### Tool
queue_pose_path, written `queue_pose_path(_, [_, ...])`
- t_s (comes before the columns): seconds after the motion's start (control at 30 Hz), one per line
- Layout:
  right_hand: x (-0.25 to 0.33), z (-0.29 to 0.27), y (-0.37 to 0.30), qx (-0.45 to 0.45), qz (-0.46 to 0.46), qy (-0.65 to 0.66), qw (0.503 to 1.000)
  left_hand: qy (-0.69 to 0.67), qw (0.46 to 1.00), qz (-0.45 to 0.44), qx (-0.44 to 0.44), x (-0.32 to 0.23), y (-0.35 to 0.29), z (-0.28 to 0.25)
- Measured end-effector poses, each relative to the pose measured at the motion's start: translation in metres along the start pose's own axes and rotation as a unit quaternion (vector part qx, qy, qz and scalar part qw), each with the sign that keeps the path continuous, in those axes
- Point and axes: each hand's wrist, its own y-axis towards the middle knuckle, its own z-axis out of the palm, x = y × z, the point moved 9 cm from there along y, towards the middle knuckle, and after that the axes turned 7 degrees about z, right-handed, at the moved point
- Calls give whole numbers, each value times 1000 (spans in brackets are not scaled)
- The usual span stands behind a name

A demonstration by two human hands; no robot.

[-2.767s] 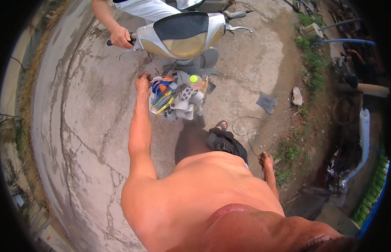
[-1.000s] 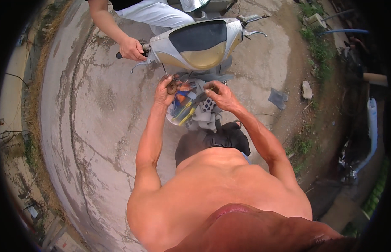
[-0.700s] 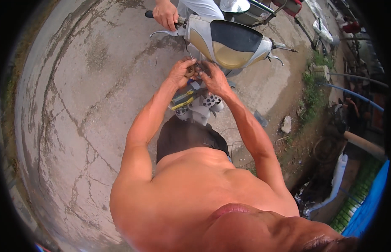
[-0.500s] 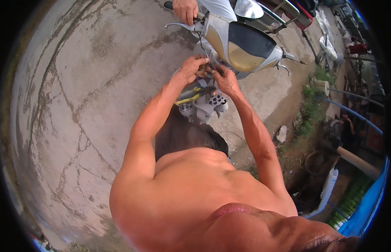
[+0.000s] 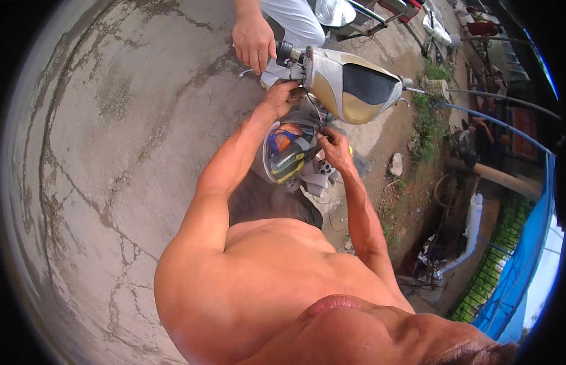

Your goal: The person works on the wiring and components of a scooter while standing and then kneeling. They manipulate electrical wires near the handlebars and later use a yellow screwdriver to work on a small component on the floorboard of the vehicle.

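Note:
The scooter front [image 5: 368,91], silver and gold with a dark panel, stands in front of me. My left hand [image 5: 283,98] is closed just below its handlebar's left end; a small brownish thing shows at the fingers, too small to name. My right hand [image 5: 335,149] is lower and farther right, its fingertips pinched on a thin wire [image 5: 320,115] that hangs from the scooter. Between my forearms sits a clear tub [image 5: 265,163] holding a yellow-and-grey tool [image 5: 287,165] and an orange-and-blue item [image 5: 285,137].
Another person's hand [image 5: 254,42] hangs beside the black handlebar grip [image 5: 288,52], and pale trousers [image 5: 295,21] show behind it. Cracked concrete [image 5: 119,140] spreads to the left. On the right are grass [image 5: 429,121], a stone [image 5: 395,164] and a blue tarp [image 5: 520,274].
My hands have moved apart, the right one down toward me and to the right. The tub is more exposed. The other person's hand has left the handlebar. The whole view has shifted.

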Motion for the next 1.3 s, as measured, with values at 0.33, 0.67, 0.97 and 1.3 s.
queue_pose_path(0.33, [41, -8, -23, -39, 80, 29, 996, -16, 1000, 11, -24, -13, 20, 22])
queue_pose_path(0.67, [-4, 24, 11, -37, 1, 91, 995, -71, 997, 0, 8, -13, 46, -9])
queue_pose_path(0.97, [27, 10, 14, 10, -30, 59, 998, -47, 996, -50, 55, -19, 40, -18])
queue_pose_path(1.3, [30, 16, 19, 59, -41, 44, 996, -24, 998, -27, -56, -23, 40, -47])
